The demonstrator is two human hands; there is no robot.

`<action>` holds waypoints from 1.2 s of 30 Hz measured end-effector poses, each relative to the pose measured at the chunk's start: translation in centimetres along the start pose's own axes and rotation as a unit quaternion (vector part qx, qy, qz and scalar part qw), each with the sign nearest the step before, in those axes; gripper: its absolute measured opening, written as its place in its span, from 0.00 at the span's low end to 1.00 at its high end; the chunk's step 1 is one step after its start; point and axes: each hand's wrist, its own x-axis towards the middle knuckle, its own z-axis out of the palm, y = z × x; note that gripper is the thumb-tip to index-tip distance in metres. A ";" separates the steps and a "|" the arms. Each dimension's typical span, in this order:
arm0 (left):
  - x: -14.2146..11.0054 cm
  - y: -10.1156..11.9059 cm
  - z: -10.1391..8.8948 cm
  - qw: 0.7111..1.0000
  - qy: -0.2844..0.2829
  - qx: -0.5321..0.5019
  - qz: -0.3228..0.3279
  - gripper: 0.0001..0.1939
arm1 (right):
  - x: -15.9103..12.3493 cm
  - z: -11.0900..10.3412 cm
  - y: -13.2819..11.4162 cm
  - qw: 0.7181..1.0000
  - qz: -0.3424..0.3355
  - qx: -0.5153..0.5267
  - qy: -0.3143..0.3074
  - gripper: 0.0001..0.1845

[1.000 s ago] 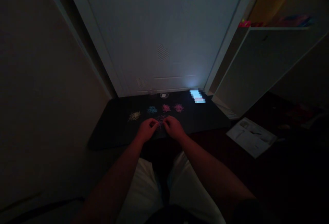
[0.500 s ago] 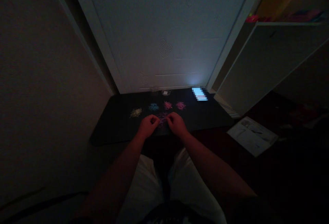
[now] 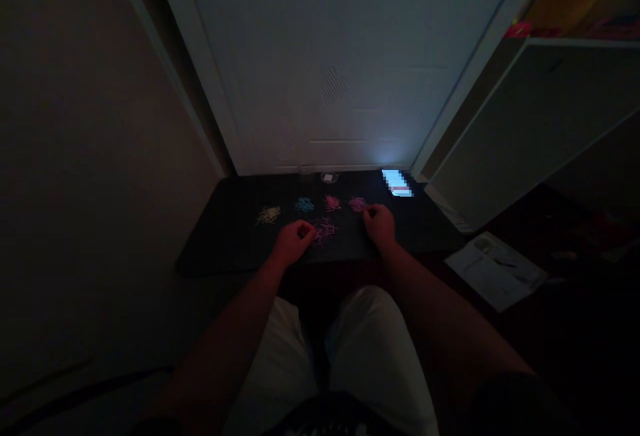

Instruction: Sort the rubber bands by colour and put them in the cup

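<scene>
Several small heaps of thin coloured sticks lie on a dark low table (image 3: 215, 236). A purple heap (image 3: 326, 229) is nearest me; behind it are a pale heap (image 3: 269, 215), a blue heap (image 3: 304, 205), a red-pink heap (image 3: 332, 203) and a pink-purple heap (image 3: 357, 204). My left hand (image 3: 294, 243) is at the left edge of the purple heap, thumb and fingertips pinched together. At the right side of the pink-purple heap is my right hand (image 3: 380, 224), its fingers also pinched. The dim light hides what either pinch holds.
A lit phone (image 3: 397, 183) rests at the table's back right. A small clear container with a white label (image 3: 329, 177) sits at the back edge, against a pale panel (image 3: 320, 36). A sheet with pictures (image 3: 495, 271) lies to the right, beside a cabinet (image 3: 530, 103).
My right hand has moved right, from the purple heap to the pink-purple heap. My left hand stays by the purple heap. The camera view has shifted slightly.
</scene>
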 end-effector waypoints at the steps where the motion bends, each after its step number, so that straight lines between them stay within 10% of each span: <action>1: 0.0 0.0 0.0 1.000 0.001 0.001 0.000 0.12 | 0.2 0.0 0.1 1.000 0.001 -0.007 -0.003 0.11; 24: 0.3 0.3 -0.5 0.994 0.065 -0.074 -0.038 0.10 | 0.0 -0.7 0.3 0.996 0.045 0.078 -0.004 0.16; 36: 0.8 -0.6 -0.4 0.984 0.109 -0.137 -0.032 0.11 | -3.3 -0.2 -1.5 0.979 -0.109 0.033 -0.168 0.16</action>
